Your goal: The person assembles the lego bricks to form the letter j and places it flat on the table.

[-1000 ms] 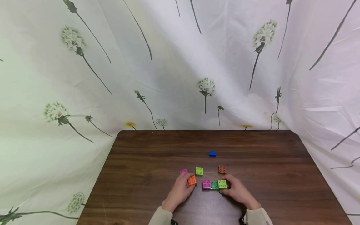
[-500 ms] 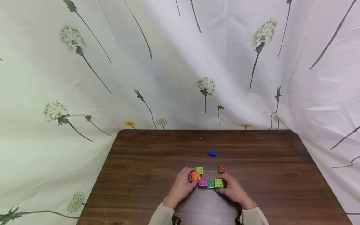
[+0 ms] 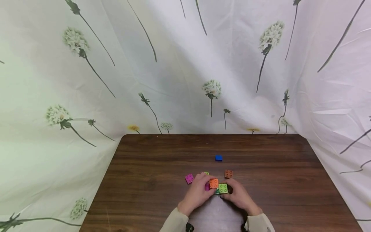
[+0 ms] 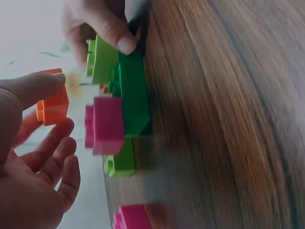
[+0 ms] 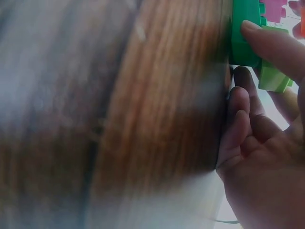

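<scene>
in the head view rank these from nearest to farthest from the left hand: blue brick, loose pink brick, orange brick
1. Orange brick: pinched in the left hand.
2. Loose pink brick: just off the hand's left side.
3. Blue brick: farther ahead, to the hand's right.

Dark brown, wood-grained tabletop (image 3: 145,193) with cut, rounded far corners; the grain runs broadly from left to right. A white, creased cloth backdrop (image 3: 179,74) rises behind the far edge and extends along the left and right sides. Its printed pattern comprises pale, round dandelion seed heads (image 3: 212,87) on thin dark green stems, closed green buds (image 3: 144,98), and small yellow blossoms (image 3: 133,128) low on the cloth, near the table's far edge. Lighting is uneven: the backdrop appears greenish at left and faintly pink-violet at right, while a pale sheen (image 3: 215,214) marks the near centre of the tabletop.
</scene>
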`<state>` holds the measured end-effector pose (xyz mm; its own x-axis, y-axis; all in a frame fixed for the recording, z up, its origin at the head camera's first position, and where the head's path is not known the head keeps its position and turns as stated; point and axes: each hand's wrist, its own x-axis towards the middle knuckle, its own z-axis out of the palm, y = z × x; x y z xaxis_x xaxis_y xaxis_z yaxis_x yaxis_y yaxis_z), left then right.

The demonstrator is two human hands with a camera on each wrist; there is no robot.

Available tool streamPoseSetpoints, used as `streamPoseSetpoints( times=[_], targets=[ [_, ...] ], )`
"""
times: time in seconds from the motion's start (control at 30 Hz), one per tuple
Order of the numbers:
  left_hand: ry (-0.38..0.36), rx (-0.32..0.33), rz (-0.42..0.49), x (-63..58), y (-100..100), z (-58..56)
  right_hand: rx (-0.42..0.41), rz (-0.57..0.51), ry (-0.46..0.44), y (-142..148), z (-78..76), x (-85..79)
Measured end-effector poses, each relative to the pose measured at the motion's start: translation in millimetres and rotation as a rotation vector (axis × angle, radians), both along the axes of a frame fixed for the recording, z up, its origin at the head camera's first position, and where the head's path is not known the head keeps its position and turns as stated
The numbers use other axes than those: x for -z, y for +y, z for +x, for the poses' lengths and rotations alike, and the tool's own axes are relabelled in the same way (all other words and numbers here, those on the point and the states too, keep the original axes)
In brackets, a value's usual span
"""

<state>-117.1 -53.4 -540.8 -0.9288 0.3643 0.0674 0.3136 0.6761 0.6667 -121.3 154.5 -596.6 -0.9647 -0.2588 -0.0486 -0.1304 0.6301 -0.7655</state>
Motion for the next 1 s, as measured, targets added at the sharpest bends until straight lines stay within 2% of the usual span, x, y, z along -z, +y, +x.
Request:
streamPoseSetpoints(
  times=[0.17,0.4,0.7,1.0],
  targets=[
    [0.049,0.013,-0.076,1.9,11.8,0.1,0.015,-0.016,-0.026,0.7,0.4,0.9],
    [0.058,0.035,-0.143,2.9,24.0,-1.8,0.019,-0.038,-0.079,2.4,-1.4,1.1],
    [0.088,0.07,-0.164,2.9,32.6,-2.1,0.006,-0.062,-0.044,3.2,-0.5,2.7],
    [0.069,0.095,-0.232,2.2,35.0,-3.8,-0.006,-0.051,-0.022,4.2,-0.6,5.0]
  ],
)
